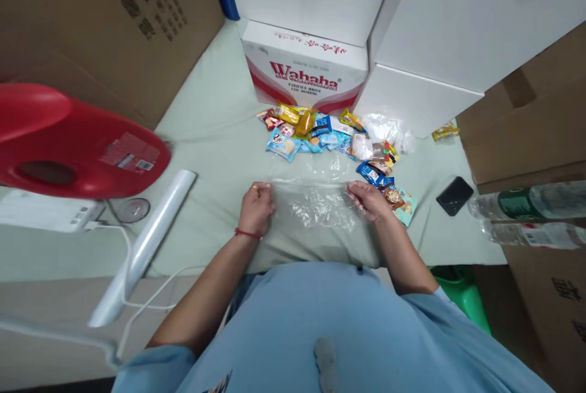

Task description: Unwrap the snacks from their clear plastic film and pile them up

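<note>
A clear plastic zip bag (315, 202) lies flat on the pale green cloth in front of me. My left hand (256, 207) pinches the bag's top left corner, fingers closed. My right hand (372, 200) grips its top right corner, fingers closed too. Between them the bag's top edge is stretched straight. Just beyond the bag lies a heap of small snack packets (320, 132) in blue, yellow and red wrappers. One more packet (401, 202) rests beside my right hand.
A Wahaha carton (304, 66) and white boxes (458, 21) stand behind the snacks. A black phone (454, 196) and two water bottles (531, 216) lie at the right. At the left are a red plastic object (73, 146), a white lamp arm (146, 240) and cardboard boxes (114, 21).
</note>
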Motion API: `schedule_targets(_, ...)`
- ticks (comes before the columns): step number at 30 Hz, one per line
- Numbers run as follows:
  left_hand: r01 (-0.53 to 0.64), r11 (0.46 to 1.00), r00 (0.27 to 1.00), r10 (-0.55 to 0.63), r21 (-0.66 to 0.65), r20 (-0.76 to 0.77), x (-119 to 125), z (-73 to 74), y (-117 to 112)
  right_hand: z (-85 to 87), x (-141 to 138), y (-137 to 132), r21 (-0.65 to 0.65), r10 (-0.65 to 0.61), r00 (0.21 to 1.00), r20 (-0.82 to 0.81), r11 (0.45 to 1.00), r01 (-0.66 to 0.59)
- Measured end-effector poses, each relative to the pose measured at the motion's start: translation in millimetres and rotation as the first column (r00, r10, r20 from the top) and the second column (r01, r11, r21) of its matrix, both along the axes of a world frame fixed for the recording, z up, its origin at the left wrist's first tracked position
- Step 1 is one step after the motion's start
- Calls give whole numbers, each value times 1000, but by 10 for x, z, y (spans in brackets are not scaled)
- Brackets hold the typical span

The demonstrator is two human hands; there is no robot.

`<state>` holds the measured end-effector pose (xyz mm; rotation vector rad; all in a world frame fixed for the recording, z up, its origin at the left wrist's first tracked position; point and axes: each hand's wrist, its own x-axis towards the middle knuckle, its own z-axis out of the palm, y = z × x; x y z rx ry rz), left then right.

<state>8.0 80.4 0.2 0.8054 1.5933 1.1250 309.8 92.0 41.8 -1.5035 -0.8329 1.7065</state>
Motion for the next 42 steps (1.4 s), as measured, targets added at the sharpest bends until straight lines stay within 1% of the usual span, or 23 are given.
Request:
schedule_targets(2,7,1000,999,-9,-24,-53,-107,-33,-25,-88,37,9,-28,-2,999,46,1000,3)
schedule_targets(3,9,1000,992,-12,-23,-123,-140,-48,-50,-135,40,-2,-27,-2,997,80,1000,4)
schedule_targets(5,-3,999,930,22,51,-366,-158,-76,-119,-219,24,-44,1,-1,988,155,1000,1)
schedule_targets(7,11,973,762,142,232,-632,-119,-104,-194,-277,-8,-98,38,2,978,210,999,-10)
schedule_targets(8,59,942,664,210,329,-718,-85,-118,-227,-294,-25,-123,53,8,975,224,998,-20)
schedule_targets(9,140,905,590,250,402,-768,-47,-131,-252,-305,-40,-145,67,12,973,231,997,-28)
schedule_targets(10,255,865,538,244,432,-807,-10,-143,-268,-310,-52,-163,79,13,971,237,996,-33)
schedule_targets(11,387,822,499,194,418,-845,24,-153,-276,-311,-57,-178,90,11,970,243,995,-34)
schedule_targets(13,614,735,416,10,289,-909,70,-167,-278,-308,-35,-209,105,0,965,261,994,-28)
schedule_targets(15,706,697,332,-166,128,-928,76,-170,-289,-306,46,-254,111,-12,958,286,994,-20)
schedule_targets(17,710,704,278,-280,1,-919,49,-162,-341,-303,189,-313,114,-15,948,319,993,-23)
schedule_targets(20,711,696,222,-357,-100,-907,-7,-139,-503,-251,445,-352,150,3,874,485,985,-86)
schedule_targets(22,716,687,189,-364,-125,-912,-24,-127,-620,-155,545,-267,224,-22,741,671,959,-174)
schedule_targets(24,716,685,171,-361,-136,-917,-17,-121,-700,-12,512,-50,299,-57,580,813,895,-331)
schedule_targets(25,713,687,170,-360,-138,-917,-8,-120,-720,67,436,110,317,-65,508,859,846,-429)
schedule_targets(27,709,691,175,-364,-140,-915,12,-122,-726,218,179,511,309,-68,377,924,715,-627)
schedule_targets(29,711,688,172,-369,-144,-913,27,-124,-710,325,-169,973,269,-112,254,961,593,-759)
schedule_targets(31,715,683,156,-368,-152,-916,33,-125,-695,367,-531,1434,238,-174,176,969,459,-856)
schedule_targets(33,717,678,139,-364,-160,-921,30,-127,-693,348,-833,1832,183,-180,127,975,342,-922)
schedule_targets(35,717,677,130,-361,-164,-923,23,-132,-702,297,-1020,2120,116,-140,79,987,276,-954)
schedule_targets(37,716,680,131,-358,-161,-925,16,-139,-715,255,-1066,2260,66,-107,38,994,274,-959)
schedule_targets(39,714,683,138,-354,-155,-925,13,-149,-723,259,-976,2227,85,-134,43,990,329,-941)
schedule_targets(42,717,682,149,-354,-146,-923,11,-164,-729,355,-681,1842,239,-250,138,958,440,-866)
